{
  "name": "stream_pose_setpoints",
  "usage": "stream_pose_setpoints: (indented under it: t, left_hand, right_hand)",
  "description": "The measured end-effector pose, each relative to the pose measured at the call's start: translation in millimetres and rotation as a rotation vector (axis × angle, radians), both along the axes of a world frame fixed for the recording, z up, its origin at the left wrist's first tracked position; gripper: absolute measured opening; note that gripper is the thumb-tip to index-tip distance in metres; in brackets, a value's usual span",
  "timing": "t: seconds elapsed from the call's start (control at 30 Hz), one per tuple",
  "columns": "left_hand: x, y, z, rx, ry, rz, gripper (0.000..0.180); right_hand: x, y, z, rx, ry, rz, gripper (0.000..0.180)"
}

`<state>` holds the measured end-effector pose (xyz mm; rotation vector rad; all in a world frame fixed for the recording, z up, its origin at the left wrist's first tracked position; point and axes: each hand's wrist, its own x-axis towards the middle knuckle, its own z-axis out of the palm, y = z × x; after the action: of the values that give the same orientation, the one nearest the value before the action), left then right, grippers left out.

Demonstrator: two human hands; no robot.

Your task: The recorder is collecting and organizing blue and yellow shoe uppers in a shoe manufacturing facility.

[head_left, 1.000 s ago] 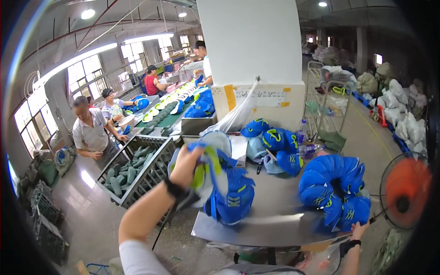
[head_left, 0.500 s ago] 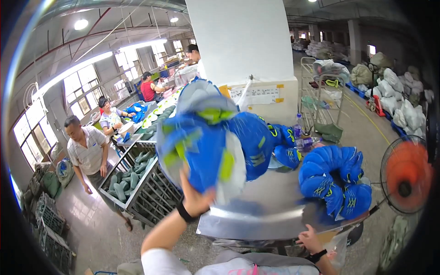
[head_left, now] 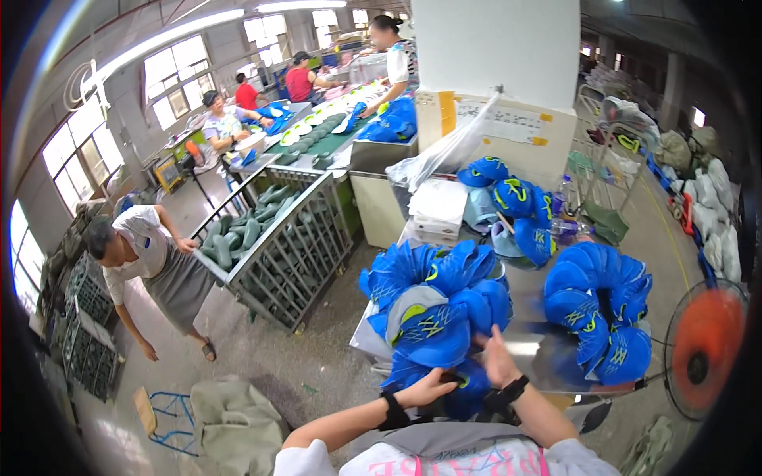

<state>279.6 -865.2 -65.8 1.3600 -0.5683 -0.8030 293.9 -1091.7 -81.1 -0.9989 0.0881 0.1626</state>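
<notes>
Pointing upward and apart from one another, the fingers of the right hand [head_left: 502, 363] stood unclosed just in front of a bunched pile of blue shoe uppers [head_left: 432, 337]. The left hand [head_left: 425, 389] lay palm inward at a lower group of blue uppers [head_left: 468, 401], its thumb and fingertips against them; whether it gripped any could not be told. Each wrist wore a dark band.

The pile sat at the near left side of a metal table [head_left: 525, 351], its uppers fanned closely together, one with lime-green lacing and a pale grey inside facing forward. Just to the right of it, well apart from the fingers, a curved row of blue uppers [head_left: 570, 305] rested on the same table. Behind the pile stood a white stack [head_left: 436, 208], and beside that a looser cluster of blue uppers [head_left: 514, 196] near a purple bottle [head_left: 565, 188].

Past the table's right edge was a round fan [head_left: 698, 361] with a blurred orange centre. To the left, a barred crate [head_left: 278, 229] held dark green foot-shaped pieces [head_left: 238, 238], and a co-worker [head_left: 143, 234] bent beside it, one hand at its corner.
</notes>
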Motion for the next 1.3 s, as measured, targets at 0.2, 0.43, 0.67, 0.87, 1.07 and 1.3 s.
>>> stream_pose_setpoints:
  t: [0.2, 0.43, 0.67, 0.87, 1.07, 1.3]
  left_hand:
    - [7, -73, 88, -0.154, -0.498, -0.203, 0.041]
    - [-22, -8, 92, 0.172, -1.041, 0.558, 0.038]
    - [39, 21, 84, 0.549, -0.969, 0.651, 0.084]
    - [51, -52, 95, 0.925, -1.269, 0.197, 0.079]
    - [109, -37, 46, 0.538, -0.993, 0.753, 0.023]
    - [61, 39, 23, 0.255, -0.746, 1.015, 0.018]
  right_hand:
    - [57, -96, 125, 0.044, -0.432, -0.18, 0.045]
    - [-16, -155, 165, -0.647, -0.259, -0.295, 0.03]
    - [-141, -16, 23, -1.212, -0.219, 0.543, 0.069]
    - [-111, 43, -13, -1.508, -0.01, -0.022, 0.079]
    - [-84, 24, 25, -1.74, -0.248, -0.433, 0.067]
    - [-30, -37, 28, -0.996, 0.158, -0.542, 0.031]
